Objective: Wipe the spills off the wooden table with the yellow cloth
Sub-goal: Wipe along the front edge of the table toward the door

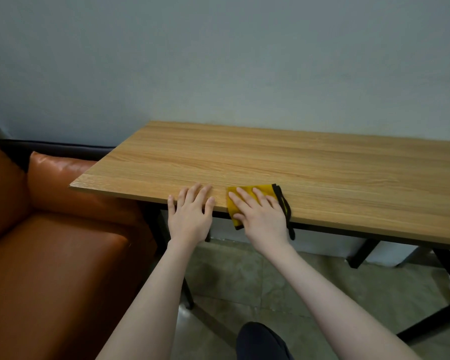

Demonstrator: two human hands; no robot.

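A folded yellow cloth (263, 189) with a black trim lies at the front edge of the wooden table (309, 165); part of it hangs over the edge. My right hand (260, 216) presses flat on the cloth with straight, spread fingers. My left hand (191, 213) rests flat on the bare table edge just left of the cloth, fingers straight, thumb hanging off the edge. I can make out no spill on the wood from here.
An orange leather sofa (50, 242) stands against the table's left end. A grey wall (218, 61) runs behind the table. Black table legs (361, 253) and a tiled floor (244, 276) show below, and a dark-clothed knee (260, 341) sits at the bottom.
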